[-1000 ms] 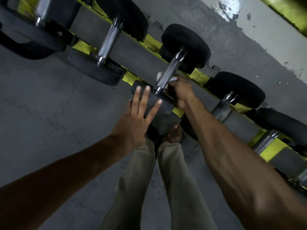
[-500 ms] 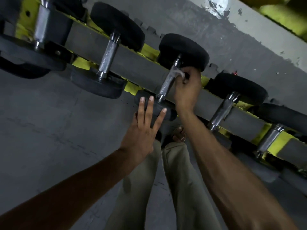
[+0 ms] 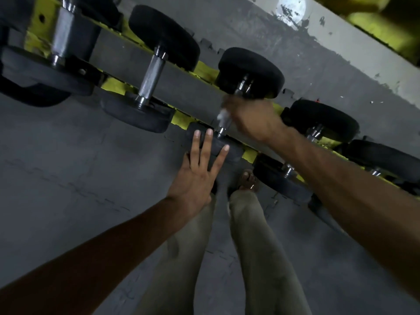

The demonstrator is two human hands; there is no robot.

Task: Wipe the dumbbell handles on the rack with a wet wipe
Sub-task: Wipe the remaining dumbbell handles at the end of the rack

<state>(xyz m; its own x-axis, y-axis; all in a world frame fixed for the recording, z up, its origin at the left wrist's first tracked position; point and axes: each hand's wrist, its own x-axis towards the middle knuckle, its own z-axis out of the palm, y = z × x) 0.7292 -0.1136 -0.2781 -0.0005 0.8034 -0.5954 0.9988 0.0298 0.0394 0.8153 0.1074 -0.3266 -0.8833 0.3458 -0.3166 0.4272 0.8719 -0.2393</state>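
Wet wipe [image 3: 223,114] on the handle [image 3: 221,130] of the middle dumbbell [image 3: 252,69], which lies across the yellow rack [image 3: 113,86].

The right hand [image 3: 252,119], motion-blurred, is curled round the wipe and the handle and hides most of the bar; only the chrome end by the near head shows. The left hand [image 3: 197,176] is flat with its fingers spread, fingertips on that near head, just below the wipe. The hands are close together but not touching. A larger dumbbell [image 3: 152,80] lies to the left and a further one [image 3: 318,123] to the right, partly behind the right forearm. Below are grey floor [image 3: 56,178], beige trouser legs [image 3: 261,235] and a foot [image 3: 248,180].
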